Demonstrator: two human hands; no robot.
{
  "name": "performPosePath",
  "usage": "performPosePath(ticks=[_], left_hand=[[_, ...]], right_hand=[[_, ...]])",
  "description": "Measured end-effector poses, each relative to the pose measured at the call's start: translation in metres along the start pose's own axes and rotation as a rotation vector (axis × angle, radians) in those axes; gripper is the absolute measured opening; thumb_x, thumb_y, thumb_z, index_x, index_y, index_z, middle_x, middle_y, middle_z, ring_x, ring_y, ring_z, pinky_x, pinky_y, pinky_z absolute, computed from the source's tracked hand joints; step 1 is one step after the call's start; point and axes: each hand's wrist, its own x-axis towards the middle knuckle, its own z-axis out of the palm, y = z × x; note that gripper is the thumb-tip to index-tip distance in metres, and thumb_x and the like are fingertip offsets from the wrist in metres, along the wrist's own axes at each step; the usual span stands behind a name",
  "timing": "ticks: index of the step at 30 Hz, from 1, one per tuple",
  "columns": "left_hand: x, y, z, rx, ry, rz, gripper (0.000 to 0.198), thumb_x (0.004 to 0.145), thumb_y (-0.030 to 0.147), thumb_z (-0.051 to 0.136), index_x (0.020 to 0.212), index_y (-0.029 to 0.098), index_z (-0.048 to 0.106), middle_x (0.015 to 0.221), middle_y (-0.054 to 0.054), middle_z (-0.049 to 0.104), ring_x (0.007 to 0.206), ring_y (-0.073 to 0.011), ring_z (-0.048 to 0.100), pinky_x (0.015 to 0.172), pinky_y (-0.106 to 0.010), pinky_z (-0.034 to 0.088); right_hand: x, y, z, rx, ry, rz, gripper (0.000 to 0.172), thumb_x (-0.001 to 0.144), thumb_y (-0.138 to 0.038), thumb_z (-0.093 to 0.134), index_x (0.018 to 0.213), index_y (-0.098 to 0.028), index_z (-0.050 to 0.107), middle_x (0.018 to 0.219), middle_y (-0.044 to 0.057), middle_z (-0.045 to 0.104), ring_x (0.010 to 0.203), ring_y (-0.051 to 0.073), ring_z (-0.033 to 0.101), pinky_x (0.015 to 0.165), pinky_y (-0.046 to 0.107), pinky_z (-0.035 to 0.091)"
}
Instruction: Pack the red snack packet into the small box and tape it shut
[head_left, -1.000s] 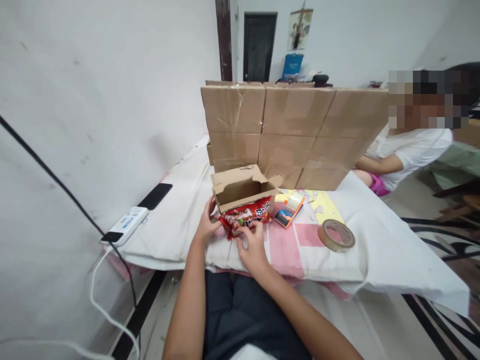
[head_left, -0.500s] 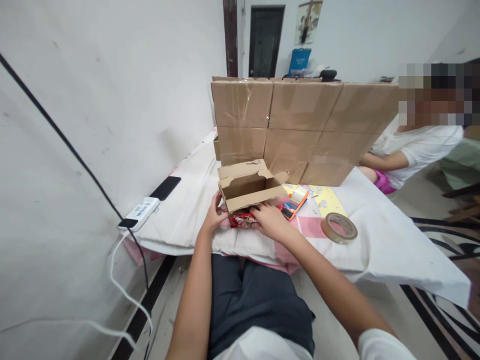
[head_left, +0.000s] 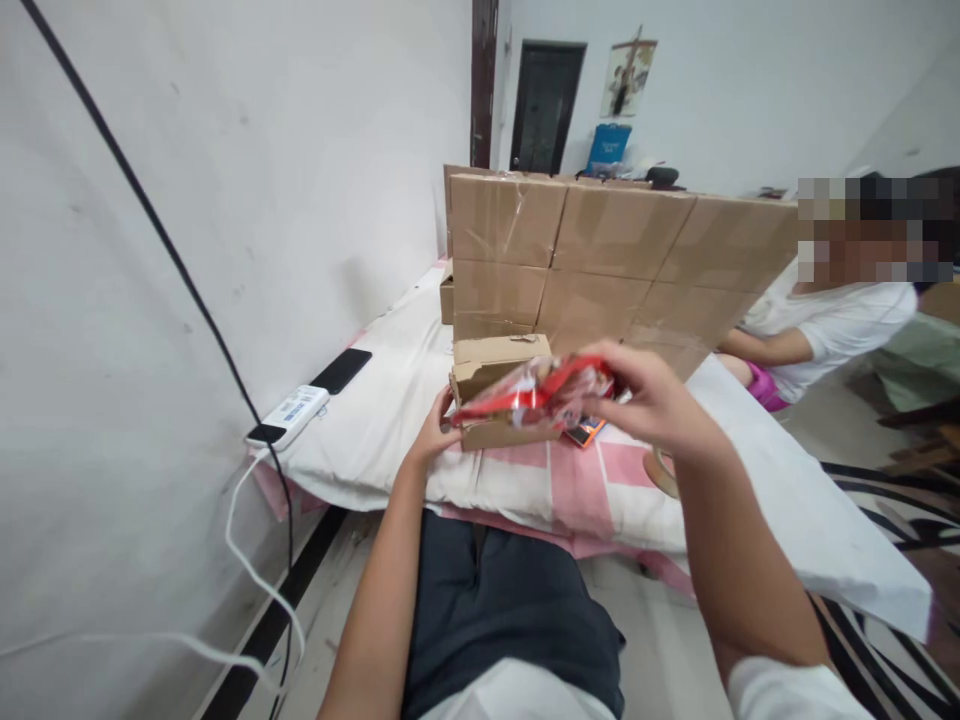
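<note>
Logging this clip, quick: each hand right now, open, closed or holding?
Left hand: at the left end of the small cardboard box; grip cannot be told.
Right hand: closed, holding the red packet.

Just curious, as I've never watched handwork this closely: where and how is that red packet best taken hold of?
Probably take the red packet by its right end, from the right, pinching across it as the right hand does: in this view that end juts past the open cardboard box, while the left end slants lower, close to the left hand.
</note>
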Motion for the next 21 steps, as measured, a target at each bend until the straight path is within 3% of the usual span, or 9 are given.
performPosePath(ticks=[2, 4, 8, 10, 12, 15, 18, 21], left_hand=[[-0.001, 0.003, 0.0, -0.01, -0.011, -0.004, 0.106, 0.067, 0.048, 0.083, 0.155, 0.024, 0.029, 0.157, -0.019, 0.039, 0.143, -0.0419, 0.04, 0.09, -0.042, 0.055], [-0.002, 0.006, 0.002, -0.015, -0.021, -0.005, 0.104, 0.068, 0.048, 0.082, 0.155, 0.024, 0.029, 0.156, -0.019, 0.04, 0.143, -0.0404, 0.041, 0.09, -0.04, 0.055], [-0.005, 0.01, 0.005, -0.016, -0.041, -0.009, 0.103, 0.067, 0.047, 0.083, 0.154, 0.024, 0.031, 0.157, -0.018, 0.04, 0.141, -0.0387, 0.044, 0.089, -0.036, 0.054], [-0.006, 0.011, 0.006, -0.014, -0.04, -0.013, 0.101, 0.068, 0.047, 0.082, 0.152, 0.022, 0.034, 0.154, -0.02, 0.043, 0.139, -0.0389, 0.046, 0.088, -0.037, 0.054], [-0.006, 0.011, 0.005, -0.014, -0.033, -0.011, 0.1, 0.069, 0.047, 0.081, 0.152, 0.021, 0.033, 0.152, -0.02, 0.045, 0.138, -0.0387, 0.047, 0.089, -0.038, 0.053], [-0.006, 0.012, 0.004, -0.013, -0.029, 0.0, 0.103, 0.067, 0.045, 0.082, 0.153, 0.024, 0.031, 0.156, -0.018, 0.041, 0.142, -0.0385, 0.042, 0.093, -0.039, 0.052], [-0.005, 0.012, 0.003, -0.015, -0.035, 0.0, 0.103, 0.067, 0.044, 0.082, 0.154, 0.024, 0.03, 0.158, -0.017, 0.038, 0.144, -0.0387, 0.039, 0.096, -0.04, 0.051], [-0.005, 0.011, 0.003, -0.012, -0.036, -0.001, 0.102, 0.068, 0.043, 0.081, 0.154, 0.024, 0.029, 0.159, -0.018, 0.036, 0.145, -0.0394, 0.037, 0.096, -0.041, 0.05]], right_hand=[[0.028, 0.005, -0.01, -0.125, 0.042, -0.002, 0.019, 0.09, -0.03, 0.068, 0.102, -0.017, 0.063, 0.082, 0.0, 0.064, 0.069, 0.013, 0.053, 0.064, 0.024, 0.036], [0.056, 0.019, -0.002, -0.274, -0.079, 0.01, 0.014, 0.089, -0.027, 0.067, 0.099, -0.017, 0.063, 0.081, 0.0, 0.065, 0.07, 0.014, 0.054, 0.064, 0.024, 0.034], [0.091, 0.059, 0.055, -0.537, -0.501, 0.117, 0.021, 0.081, -0.02, 0.069, 0.102, -0.017, 0.069, 0.094, 0.009, 0.073, 0.081, 0.022, 0.063, 0.064, 0.026, 0.034], [0.094, 0.075, 0.088, -0.531, -0.629, 0.119, 0.028, 0.08, -0.02, 0.07, 0.108, -0.018, 0.07, 0.105, 0.012, 0.074, 0.091, 0.025, 0.066, 0.067, 0.027, 0.037], [0.093, 0.087, 0.114, -0.468, -0.684, 0.144, 0.031, 0.082, -0.019, 0.066, 0.112, -0.019, 0.07, 0.113, 0.012, 0.074, 0.095, 0.025, 0.067, 0.071, 0.027, 0.04], [0.091, 0.098, 0.136, -0.426, -0.713, 0.247, 0.028, 0.083, -0.016, 0.062, 0.109, -0.017, 0.073, 0.11, 0.011, 0.076, 0.09, 0.024, 0.069, 0.074, 0.028, 0.044], [0.095, 0.103, 0.14, -0.418, -0.732, 0.282, 0.026, 0.081, -0.016, 0.064, 0.105, -0.016, 0.074, 0.106, 0.012, 0.077, 0.088, 0.024, 0.069, 0.074, 0.028, 0.046], [0.092, 0.101, 0.125, -0.352, -0.722, 0.313, 0.027, 0.08, -0.024, 0.07, 0.106, -0.017, 0.074, 0.108, 0.011, 0.076, 0.089, 0.025, 0.069, 0.075, 0.029, 0.048]])
